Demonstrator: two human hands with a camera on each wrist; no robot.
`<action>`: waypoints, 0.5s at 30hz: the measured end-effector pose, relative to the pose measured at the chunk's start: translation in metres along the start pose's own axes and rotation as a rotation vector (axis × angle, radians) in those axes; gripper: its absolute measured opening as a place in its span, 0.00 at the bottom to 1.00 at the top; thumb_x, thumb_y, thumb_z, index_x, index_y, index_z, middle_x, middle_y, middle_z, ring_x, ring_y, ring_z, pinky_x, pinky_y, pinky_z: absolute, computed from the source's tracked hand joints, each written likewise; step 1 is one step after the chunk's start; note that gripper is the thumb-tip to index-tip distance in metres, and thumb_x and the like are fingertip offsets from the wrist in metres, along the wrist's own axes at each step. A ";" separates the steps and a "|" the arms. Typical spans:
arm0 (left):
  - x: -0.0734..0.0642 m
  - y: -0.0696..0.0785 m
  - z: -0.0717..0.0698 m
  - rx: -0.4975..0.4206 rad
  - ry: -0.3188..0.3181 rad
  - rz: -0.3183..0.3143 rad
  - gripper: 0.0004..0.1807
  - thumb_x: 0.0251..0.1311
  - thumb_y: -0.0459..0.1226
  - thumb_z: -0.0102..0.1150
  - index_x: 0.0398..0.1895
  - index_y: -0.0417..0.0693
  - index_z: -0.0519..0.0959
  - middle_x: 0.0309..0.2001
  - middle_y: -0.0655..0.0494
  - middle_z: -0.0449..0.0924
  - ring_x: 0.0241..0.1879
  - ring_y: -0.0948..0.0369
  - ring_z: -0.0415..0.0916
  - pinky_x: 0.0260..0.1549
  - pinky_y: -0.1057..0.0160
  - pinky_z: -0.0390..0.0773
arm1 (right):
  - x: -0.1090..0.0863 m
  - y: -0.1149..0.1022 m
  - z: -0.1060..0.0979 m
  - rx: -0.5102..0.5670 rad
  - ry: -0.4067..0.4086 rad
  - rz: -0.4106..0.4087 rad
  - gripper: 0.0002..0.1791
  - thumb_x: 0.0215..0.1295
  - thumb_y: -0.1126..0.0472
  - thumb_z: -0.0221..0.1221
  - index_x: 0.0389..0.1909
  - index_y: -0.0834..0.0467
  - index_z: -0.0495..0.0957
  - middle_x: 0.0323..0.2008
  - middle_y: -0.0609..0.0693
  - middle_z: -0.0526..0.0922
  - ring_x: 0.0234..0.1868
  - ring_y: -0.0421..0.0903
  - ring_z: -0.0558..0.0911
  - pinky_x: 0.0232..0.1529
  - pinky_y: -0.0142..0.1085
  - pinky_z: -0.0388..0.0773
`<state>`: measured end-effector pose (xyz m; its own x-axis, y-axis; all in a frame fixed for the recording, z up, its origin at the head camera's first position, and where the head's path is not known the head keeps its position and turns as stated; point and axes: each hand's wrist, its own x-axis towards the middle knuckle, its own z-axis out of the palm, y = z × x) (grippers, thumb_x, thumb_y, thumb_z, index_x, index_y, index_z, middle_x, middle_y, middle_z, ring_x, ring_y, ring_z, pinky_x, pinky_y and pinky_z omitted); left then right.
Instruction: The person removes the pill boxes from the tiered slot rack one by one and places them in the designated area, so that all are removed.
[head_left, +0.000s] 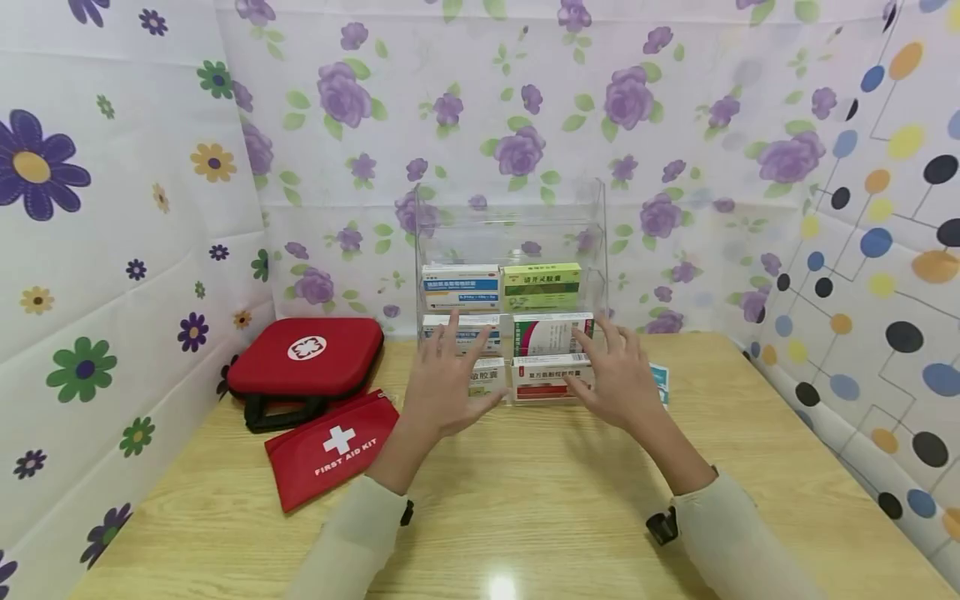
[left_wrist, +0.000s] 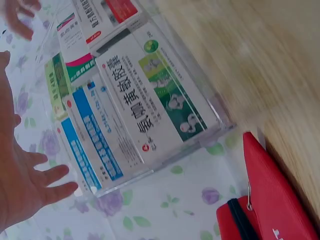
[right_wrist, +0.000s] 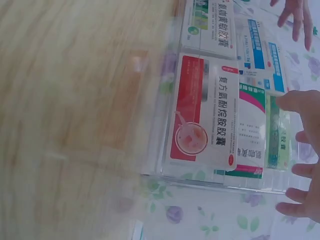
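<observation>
A clear tiered rack (head_left: 510, 218) stands at the back of the table, holding several medicine boxes in two columns. On the left are two blue-and-white boxes (head_left: 461, 288) and a white-and-green capsule box (left_wrist: 157, 87). The right column has a yellow-green box (head_left: 542, 286), a white box with green and pink (head_left: 551, 335) and a red-and-white capsule box (right_wrist: 202, 112). My left hand (head_left: 442, 387) hovers before the left column, fingers spread and holding nothing. Before the right column, my right hand (head_left: 618, 379) is likewise spread and holds nothing. Both hands partly cover the boxes in the head view.
A red hard case (head_left: 306, 358) with a black handle lies on the left of the table (head_left: 525, 500). Partly against it is a red first aid pouch (head_left: 333, 450). A blue-and-white packet (head_left: 660, 382) shows behind my right hand. Patterned cloth surrounds the table.
</observation>
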<state>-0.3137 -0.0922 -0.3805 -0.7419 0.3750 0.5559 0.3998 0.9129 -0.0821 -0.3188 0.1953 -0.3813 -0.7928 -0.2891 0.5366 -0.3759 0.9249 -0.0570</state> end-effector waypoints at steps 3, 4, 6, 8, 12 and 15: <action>-0.002 -0.010 -0.004 -0.043 0.012 -0.013 0.47 0.58 0.69 0.50 0.78 0.64 0.54 0.76 0.41 0.48 0.67 0.42 0.59 0.60 0.40 0.68 | 0.000 0.003 0.003 0.057 -0.019 0.022 0.39 0.60 0.44 0.65 0.71 0.50 0.66 0.72 0.63 0.58 0.65 0.68 0.62 0.56 0.65 0.67; -0.002 -0.013 -0.005 -0.061 0.011 -0.025 0.47 0.57 0.68 0.52 0.78 0.64 0.55 0.76 0.41 0.49 0.66 0.43 0.60 0.58 0.41 0.70 | 0.000 0.005 0.003 0.077 -0.021 0.031 0.38 0.60 0.46 0.65 0.71 0.50 0.66 0.71 0.63 0.59 0.64 0.68 0.62 0.53 0.64 0.70; -0.003 -0.020 -0.008 -0.091 0.007 -0.059 0.48 0.56 0.66 0.56 0.78 0.62 0.55 0.75 0.41 0.50 0.65 0.43 0.62 0.53 0.44 0.75 | -0.001 0.006 0.005 0.118 -0.016 0.043 0.36 0.60 0.49 0.66 0.69 0.52 0.69 0.69 0.62 0.63 0.63 0.66 0.64 0.48 0.60 0.75; -0.005 -0.027 -0.010 -0.127 0.012 -0.096 0.50 0.54 0.63 0.63 0.77 0.61 0.56 0.75 0.40 0.50 0.63 0.43 0.63 0.50 0.45 0.77 | -0.001 0.007 0.006 0.164 -0.009 0.047 0.33 0.61 0.51 0.66 0.66 0.55 0.71 0.66 0.60 0.66 0.61 0.64 0.66 0.39 0.54 0.78; -0.009 -0.040 -0.009 -0.155 0.026 -0.154 0.53 0.49 0.60 0.71 0.77 0.58 0.56 0.73 0.38 0.53 0.62 0.42 0.65 0.43 0.47 0.81 | 0.000 0.007 0.009 0.227 -0.003 0.042 0.29 0.61 0.53 0.67 0.61 0.59 0.75 0.61 0.57 0.72 0.59 0.61 0.71 0.25 0.42 0.76; -0.012 -0.050 -0.006 -0.174 0.032 -0.181 0.52 0.49 0.58 0.72 0.76 0.57 0.58 0.73 0.39 0.55 0.62 0.42 0.67 0.37 0.48 0.82 | 0.000 0.009 0.014 0.248 -0.009 0.033 0.26 0.61 0.54 0.68 0.58 0.59 0.77 0.59 0.55 0.74 0.58 0.59 0.73 0.25 0.41 0.75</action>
<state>-0.3218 -0.1427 -0.3780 -0.7933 0.2002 0.5749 0.3511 0.9220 0.1635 -0.3289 0.2000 -0.3931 -0.8105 -0.2630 0.5234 -0.4550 0.8455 -0.2797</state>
